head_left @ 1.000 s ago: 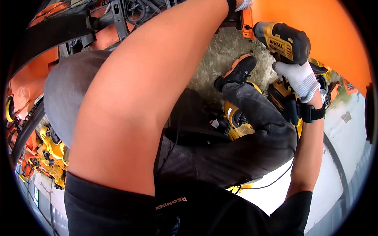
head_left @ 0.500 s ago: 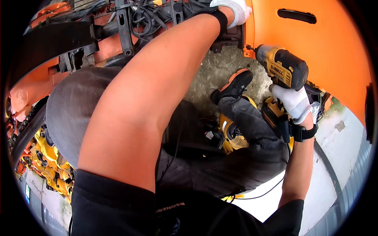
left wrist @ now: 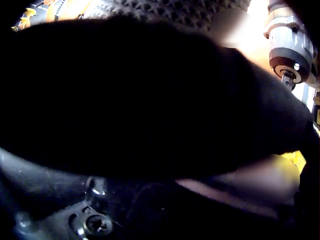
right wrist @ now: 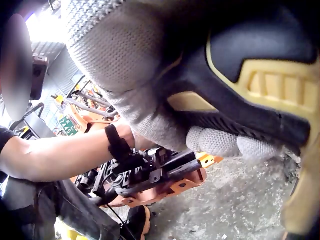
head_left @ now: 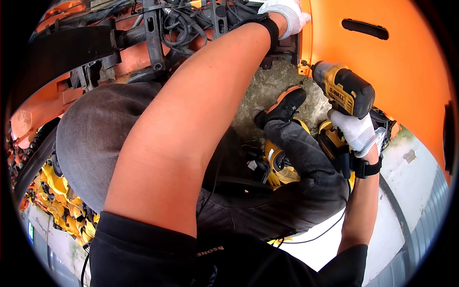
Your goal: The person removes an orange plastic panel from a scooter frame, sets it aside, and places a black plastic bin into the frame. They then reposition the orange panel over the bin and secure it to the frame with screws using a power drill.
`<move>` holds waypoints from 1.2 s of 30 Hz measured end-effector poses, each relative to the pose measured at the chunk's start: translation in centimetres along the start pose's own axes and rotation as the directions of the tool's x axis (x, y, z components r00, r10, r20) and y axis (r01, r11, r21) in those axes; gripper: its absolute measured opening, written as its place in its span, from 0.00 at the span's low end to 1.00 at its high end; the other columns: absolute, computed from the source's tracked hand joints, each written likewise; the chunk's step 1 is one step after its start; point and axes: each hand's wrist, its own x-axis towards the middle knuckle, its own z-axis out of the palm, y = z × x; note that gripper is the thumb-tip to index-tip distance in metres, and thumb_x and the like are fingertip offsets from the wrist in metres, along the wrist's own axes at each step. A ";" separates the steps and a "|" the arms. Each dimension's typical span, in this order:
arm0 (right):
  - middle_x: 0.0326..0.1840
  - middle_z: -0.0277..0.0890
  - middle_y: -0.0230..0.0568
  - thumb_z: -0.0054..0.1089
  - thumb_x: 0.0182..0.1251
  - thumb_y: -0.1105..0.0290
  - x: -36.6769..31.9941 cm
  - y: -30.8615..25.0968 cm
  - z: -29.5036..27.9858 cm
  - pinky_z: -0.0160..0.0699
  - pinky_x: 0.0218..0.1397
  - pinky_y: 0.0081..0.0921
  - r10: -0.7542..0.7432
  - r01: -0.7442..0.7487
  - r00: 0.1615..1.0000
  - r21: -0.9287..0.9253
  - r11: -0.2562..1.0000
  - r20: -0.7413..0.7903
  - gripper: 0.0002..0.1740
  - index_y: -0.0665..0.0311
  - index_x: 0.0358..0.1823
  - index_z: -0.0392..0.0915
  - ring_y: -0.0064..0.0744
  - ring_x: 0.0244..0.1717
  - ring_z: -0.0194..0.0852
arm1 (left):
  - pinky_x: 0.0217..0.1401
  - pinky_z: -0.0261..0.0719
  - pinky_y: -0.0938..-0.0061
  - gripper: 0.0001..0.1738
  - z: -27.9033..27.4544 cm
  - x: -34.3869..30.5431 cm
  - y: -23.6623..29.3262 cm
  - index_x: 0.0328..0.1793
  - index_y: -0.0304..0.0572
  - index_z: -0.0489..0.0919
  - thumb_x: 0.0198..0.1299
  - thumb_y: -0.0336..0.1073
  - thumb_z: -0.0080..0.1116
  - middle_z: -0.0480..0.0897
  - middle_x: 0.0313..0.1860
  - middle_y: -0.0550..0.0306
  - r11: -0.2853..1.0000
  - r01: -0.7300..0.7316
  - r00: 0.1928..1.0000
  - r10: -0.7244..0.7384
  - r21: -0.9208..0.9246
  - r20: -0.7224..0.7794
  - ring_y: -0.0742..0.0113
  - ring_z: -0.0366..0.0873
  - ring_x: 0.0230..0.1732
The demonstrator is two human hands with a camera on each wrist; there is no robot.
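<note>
My right hand (head_left: 355,130), in a white knit glove, grips the handle of a yellow-and-black DeWALT cordless impact wrench (head_left: 345,91). In the right wrist view its fingers (right wrist: 217,141) curl round the handle. The wrench points left, its nose right at the small orange tab (head_left: 304,70) on the lower corner of a large orange panel (head_left: 406,71). A square drive (left wrist: 286,80) shows at the nose in the left wrist view. My gloved left hand (head_left: 286,18) reaches up to the panel's left edge; most of its fingers are hidden beyond the frame's top.
Black cables (head_left: 179,28) and slotted metal brackets (head_left: 154,38) fill the machine frame at upper left. A black shoe (head_left: 287,103) rests on the concrete floor. Yellow parts (head_left: 64,198) are piled at left. The wrench's battery (head_left: 332,143) hangs near the bent knee.
The head view has shifted, so the panel's slot and more of my left hand show. The wrench sits lower in view, its nose still at the panel's corner tab, my right hand still gripping it.
</note>
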 end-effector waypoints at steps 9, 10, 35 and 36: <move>0.41 0.79 0.40 0.61 0.51 0.76 0.0 -0.1 0.0 0.75 0.47 0.26 0.017 -0.017 1.000 -0.008 1.000 0.000 0.20 0.70 0.48 0.74 0.29 0.43 0.76 | 0.53 0.74 0.59 0.22 -0.6 -0.2 0.3 0.47 0.39 0.81 0.60 0.48 0.48 0.81 0.47 0.40 0.999 0.011 0.998 -0.008 -0.037 0.061 0.45 0.77 0.50; 0.41 0.79 0.40 0.61 0.51 0.76 0.0 -0.3 -0.1 0.76 0.47 0.26 0.048 -0.048 0.999 -0.008 0.999 0.018 0.20 0.70 0.48 0.74 0.28 0.43 0.76 | 0.53 0.74 0.59 0.22 -0.5 -0.2 0.2 0.47 0.39 0.81 0.60 0.48 0.48 0.81 0.47 0.40 0.999 0.011 0.998 -0.008 -0.038 0.061 0.45 0.77 0.50; 0.44 0.78 0.41 0.62 0.50 0.77 0.1 0.0 0.1 0.74 0.51 0.27 -0.063 0.062 0.998 -0.047 0.997 -0.009 0.22 0.69 0.50 0.72 0.31 0.46 0.75 | 0.55 0.73 0.59 0.23 -0.6 0.0 0.7 0.47 0.39 0.81 0.59 0.50 0.48 0.80 0.49 0.41 0.998 0.065 0.997 -0.065 -0.021 0.029 0.46 0.76 0.52; 0.44 0.78 0.41 0.61 0.50 0.77 0.1 0.3 -0.2 0.75 0.50 0.27 -0.069 0.069 0.998 -0.058 0.996 0.003 0.22 0.69 0.50 0.72 0.31 0.46 0.75 | 0.55 0.73 0.59 0.23 -0.5 0.1 0.7 0.47 0.39 0.81 0.58 0.50 0.48 0.80 0.49 0.40 0.995 0.084 0.996 -0.081 -0.053 0.043 0.45 0.76 0.52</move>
